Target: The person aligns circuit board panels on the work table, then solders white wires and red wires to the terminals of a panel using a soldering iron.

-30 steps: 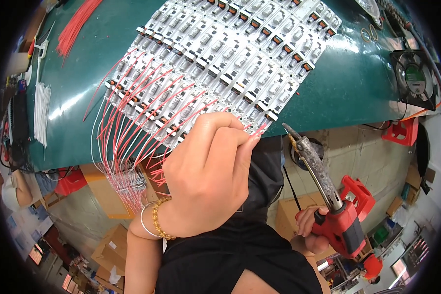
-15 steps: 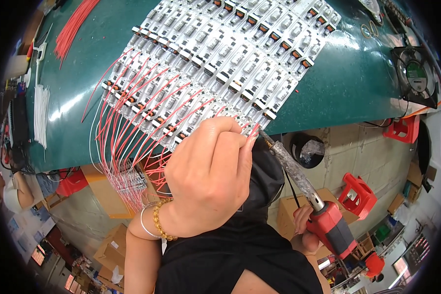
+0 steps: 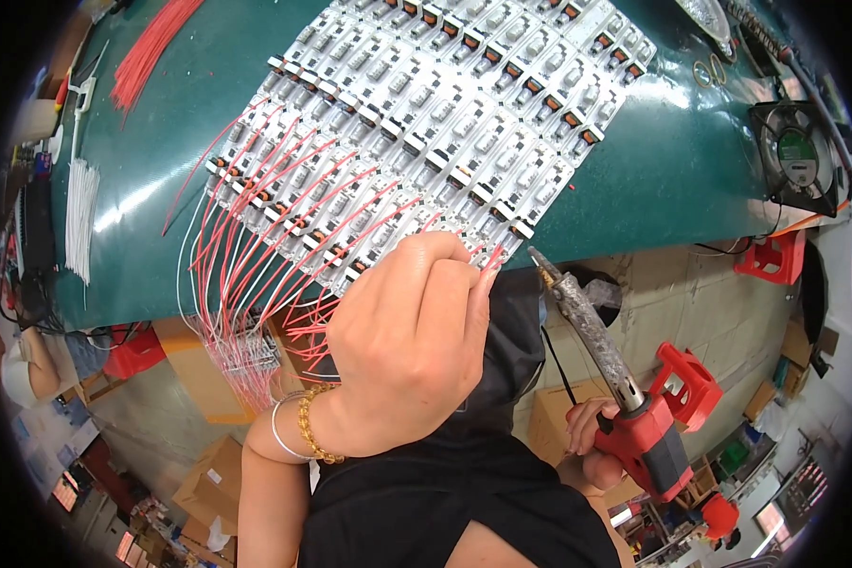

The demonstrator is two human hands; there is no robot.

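Observation:
A panel of small white circuit boards with rows of black, orange and silver parts lies on the green table. My left hand is over its near right corner, thumb and fingers pinched on a red wire at the board. Much of that wire is hidden by the hand. In my right hand is a soldering iron with a red and black handle. Its tip stands just right of the panel's corner, apart from it. Red and white wires run from the panel's left rows over the table edge.
A bundle of red wires and a bundle of white wires lie on the left of the table. A black fan stands at the right edge. Below are a black bin, a red stool and cardboard boxes.
The soldering iron's tip has drawn back from the panel's corner, to the right and slightly up. My left hand keeps its pinch; the panel appears shifted slightly in view.

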